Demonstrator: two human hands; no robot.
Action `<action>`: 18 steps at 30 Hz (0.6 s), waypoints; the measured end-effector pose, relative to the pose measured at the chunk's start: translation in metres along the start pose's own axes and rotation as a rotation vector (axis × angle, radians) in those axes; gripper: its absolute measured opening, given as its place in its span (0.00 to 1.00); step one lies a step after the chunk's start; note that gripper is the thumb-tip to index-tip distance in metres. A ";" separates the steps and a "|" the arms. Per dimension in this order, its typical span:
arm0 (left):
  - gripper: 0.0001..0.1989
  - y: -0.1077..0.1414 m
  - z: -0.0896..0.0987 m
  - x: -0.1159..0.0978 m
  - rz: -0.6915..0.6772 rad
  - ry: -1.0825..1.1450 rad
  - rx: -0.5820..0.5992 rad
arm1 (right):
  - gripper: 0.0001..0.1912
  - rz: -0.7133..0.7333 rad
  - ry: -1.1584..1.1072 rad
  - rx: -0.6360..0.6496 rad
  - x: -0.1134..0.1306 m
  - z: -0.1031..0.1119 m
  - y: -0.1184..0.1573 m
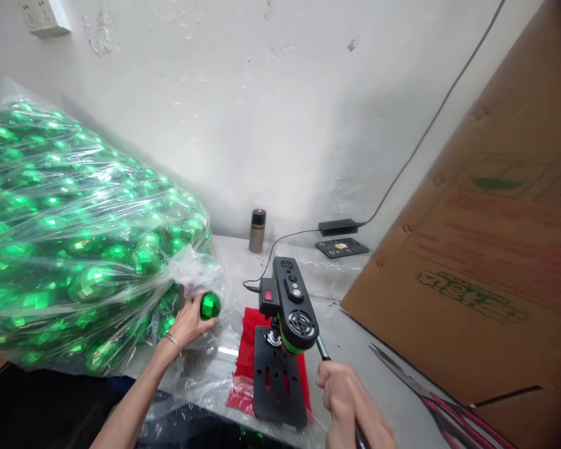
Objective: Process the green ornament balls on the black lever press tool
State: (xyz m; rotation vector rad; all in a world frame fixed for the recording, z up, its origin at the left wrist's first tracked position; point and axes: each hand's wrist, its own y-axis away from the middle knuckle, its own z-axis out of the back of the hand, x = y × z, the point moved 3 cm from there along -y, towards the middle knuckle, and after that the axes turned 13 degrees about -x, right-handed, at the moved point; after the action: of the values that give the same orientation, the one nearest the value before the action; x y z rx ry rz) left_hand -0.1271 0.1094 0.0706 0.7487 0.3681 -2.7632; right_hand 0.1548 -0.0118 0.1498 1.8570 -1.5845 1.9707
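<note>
My left hand point(189, 321) is closed around a shiny green faceted bauble point(210, 306) at the gathered mouth of a clear plastic bag point(194, 265). Many more such green baubles point(88, 284) fill the bag on the left. In front of me stands a black device point(292, 296) with round vents, buttons and a red switch, mounted on a slotted black base plate point(280, 380). Red cloth point(247, 349) lies under the plate. My right hand point(348, 399) is wrapped around a metal rod point(323, 347) with a dark handle, at the device's right side; whether the rod joins the device is hidden.
A small dark-capped bottle point(257, 232) stands near the wall. A black power adapter point(340, 227) with a cable and a flat black panel point(341, 247) lie behind the device. Right: a large cardboard box point(486, 249) and red-handled scissors point(430, 396).
</note>
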 end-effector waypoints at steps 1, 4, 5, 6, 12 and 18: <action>0.36 0.015 0.001 -0.001 -0.022 0.056 -0.004 | 0.16 0.004 -0.004 0.010 -0.001 0.001 -0.001; 0.39 0.061 -0.004 -0.004 -0.004 0.429 0.000 | 0.16 0.079 -0.017 0.081 -0.005 0.005 -0.007; 0.40 0.074 -0.008 -0.005 0.040 0.581 0.003 | 0.15 0.119 -0.020 0.114 -0.006 0.006 -0.009; 0.42 0.087 -0.014 -0.006 0.102 0.723 0.011 | 0.15 0.156 -0.020 0.142 -0.007 0.007 -0.011; 0.48 0.132 -0.055 -0.021 0.458 1.192 0.125 | 0.16 0.221 -0.011 0.171 -0.005 0.007 -0.021; 0.51 0.130 -0.055 -0.025 0.414 1.086 0.088 | 0.16 0.233 -0.001 0.202 0.003 0.005 -0.024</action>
State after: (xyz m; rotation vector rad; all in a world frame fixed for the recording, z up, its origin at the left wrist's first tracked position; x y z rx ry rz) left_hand -0.0410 0.0089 0.0150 2.0275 0.2253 -1.7770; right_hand 0.1724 -0.0046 0.1662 1.8077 -1.7324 2.3051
